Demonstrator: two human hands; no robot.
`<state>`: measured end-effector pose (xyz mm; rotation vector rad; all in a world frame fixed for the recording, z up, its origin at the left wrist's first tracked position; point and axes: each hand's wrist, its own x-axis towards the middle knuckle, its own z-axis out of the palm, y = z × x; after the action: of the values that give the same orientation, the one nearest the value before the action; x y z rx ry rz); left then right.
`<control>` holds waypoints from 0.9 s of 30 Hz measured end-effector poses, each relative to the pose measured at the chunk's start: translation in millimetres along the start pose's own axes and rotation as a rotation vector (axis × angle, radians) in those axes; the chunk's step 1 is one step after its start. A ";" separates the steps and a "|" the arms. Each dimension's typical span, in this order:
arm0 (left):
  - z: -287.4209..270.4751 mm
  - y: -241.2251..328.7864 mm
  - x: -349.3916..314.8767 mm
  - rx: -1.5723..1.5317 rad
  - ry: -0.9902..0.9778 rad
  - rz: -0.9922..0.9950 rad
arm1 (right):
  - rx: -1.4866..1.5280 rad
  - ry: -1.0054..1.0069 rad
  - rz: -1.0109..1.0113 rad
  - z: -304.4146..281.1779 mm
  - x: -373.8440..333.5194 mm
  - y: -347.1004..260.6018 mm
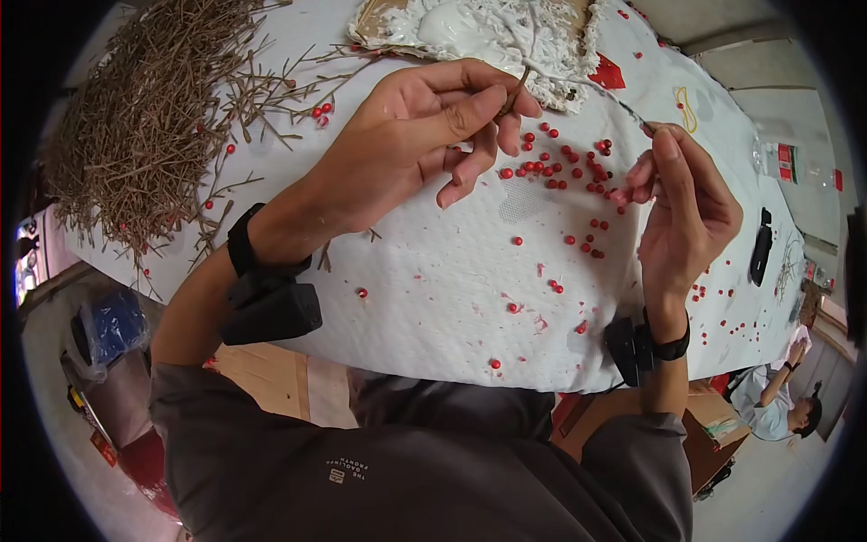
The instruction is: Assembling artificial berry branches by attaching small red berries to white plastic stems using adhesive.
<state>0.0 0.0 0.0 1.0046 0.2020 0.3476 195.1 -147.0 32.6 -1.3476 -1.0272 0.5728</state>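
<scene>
My left hand (424,131) is closed in a pinch on a thin brown twig (517,88), above the near edge of a board smeared with thick white paste (456,32). On the right, my right hand (684,203) pinches the end of a thin dark stick (629,110) between thumb and forefinger. That stick slants up and left across the paste, with white smears along it. Several small red berries (539,167) lie loose on the white cloth (433,289) between and below my hands. Whether a berry sits at the twig's tip is hidden by my left fingers.
A large heap of brown twigs (153,117) covers the table's left side, with red berries among them. To the right are a yellow band (686,110), a black object (761,246) and more berries. A co-worker (772,397) sits at the far right.
</scene>
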 end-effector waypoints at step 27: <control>-0.2 2.1 -1.1 0.026 0.095 0.019 | -0.693 -0.010 -0.665 2.4 0.1 -12.8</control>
<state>-1.4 0.7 1.7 1.0176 0.2833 0.4116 190.4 -148.0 44.7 -1.4557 -1.6697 -0.3112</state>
